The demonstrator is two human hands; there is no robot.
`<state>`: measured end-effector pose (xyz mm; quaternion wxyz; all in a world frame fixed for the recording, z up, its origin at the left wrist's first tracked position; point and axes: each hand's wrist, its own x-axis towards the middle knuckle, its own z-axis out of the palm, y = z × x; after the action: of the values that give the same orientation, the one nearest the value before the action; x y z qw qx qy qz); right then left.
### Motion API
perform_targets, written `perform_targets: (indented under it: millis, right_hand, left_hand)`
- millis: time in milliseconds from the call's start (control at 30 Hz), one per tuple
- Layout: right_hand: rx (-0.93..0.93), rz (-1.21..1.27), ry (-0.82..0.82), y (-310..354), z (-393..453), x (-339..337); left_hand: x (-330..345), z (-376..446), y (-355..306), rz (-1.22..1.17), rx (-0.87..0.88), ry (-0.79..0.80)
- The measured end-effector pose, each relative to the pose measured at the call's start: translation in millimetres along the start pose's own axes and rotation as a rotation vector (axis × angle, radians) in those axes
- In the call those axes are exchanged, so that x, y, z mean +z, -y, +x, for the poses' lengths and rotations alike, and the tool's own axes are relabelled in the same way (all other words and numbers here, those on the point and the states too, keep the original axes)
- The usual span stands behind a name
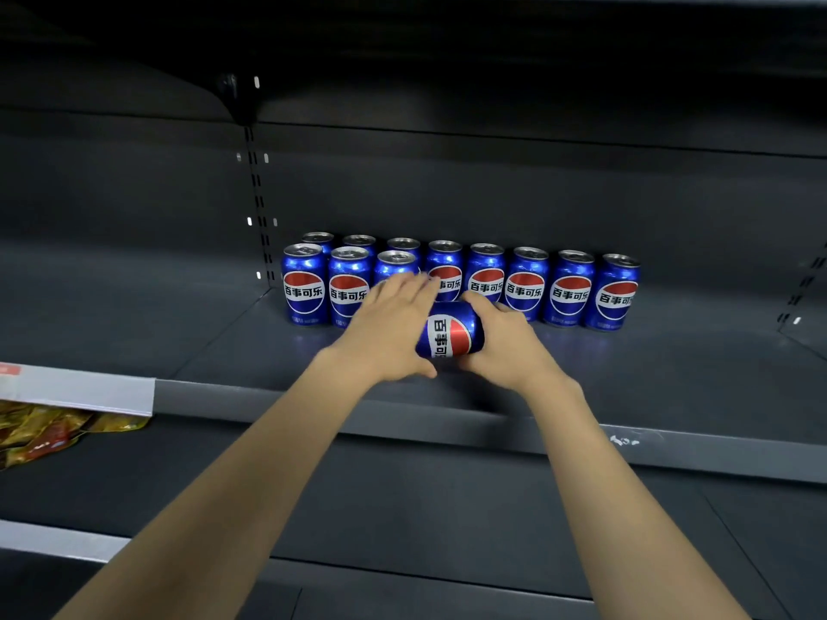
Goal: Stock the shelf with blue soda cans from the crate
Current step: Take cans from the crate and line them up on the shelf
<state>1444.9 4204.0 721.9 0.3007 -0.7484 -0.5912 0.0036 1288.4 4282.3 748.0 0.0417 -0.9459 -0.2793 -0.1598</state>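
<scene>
Head view: dark shelf [671, 378], bare room near front edge and right of cans. Row of blue soda cans [528, 284] upright at far side, second row started at left. Snack packets [49, 429] on lower shelf, far left. Right hand [505, 346] grips tilted can [449, 331] in front of row. Left hand [394, 326], fingers straight, rests against same can.

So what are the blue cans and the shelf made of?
The blue cans look like thin metal, probably aluminium: bare silvery tops and a glossy printed coat that catches the light. The shelf looks like metal painted matte dark grey, chipped white at its front edge.
</scene>
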Motion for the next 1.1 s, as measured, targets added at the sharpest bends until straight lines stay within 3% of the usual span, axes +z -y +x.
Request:
perform_targets:
  millis: [100, 200, 367, 500, 600, 733, 867, 967, 1100]
  right_hand:
    - [-0.029, -0.140, 0.003, 7.9, 5.1, -6.5]
    - [-0.042, -0.175, 0.021, 9.6, 4.8, -8.6]
    - [-0.077, -0.013, -0.099, 3.1, 6.6, -19.8]
    - [0.054, 0.095, 0.054, -5.3, 7.7, -28.8]
    - [0.088, 0.132, 0.143, -9.0, 4.8, -19.9]
    - [0.124, 0.278, 0.146, -10.2, 3.5, -3.2]
    - [0.148, 0.324, 0.107, -7.2, 5.2, 9.8]
    - [0.162, 0.362, 0.097, -7.9, 7.7, 17.4]
    - [0.206, 0.419, 0.099, -15.7, 20.4, 24.0]
  left_hand:
    - [6.1, 12.4, -13.2, 0.089, -0.024, 0.039]
    - [15.7, 19.9, -14.3, 0.014, -0.062, -0.019]
    - [33.8, 17.1, 0.2, -0.516, -0.122, -0.160]
    - [54.0, 16.5, 2.2, -0.905, -0.278, -0.163]
    - [60.5, 20.3, 1.3, -1.048, -0.309, -0.155]
    - [58.4, 23.2, 1.8, -1.018, -0.287, -0.101]
    - [51.0, 16.1, 9.2, -0.655, -0.227, -0.025]
    - [51.4, 2.5, 19.6, -0.474, -0.274, -0.041]
    - [57.3, -10.0, 35.6, -0.435, -0.352, -0.069]
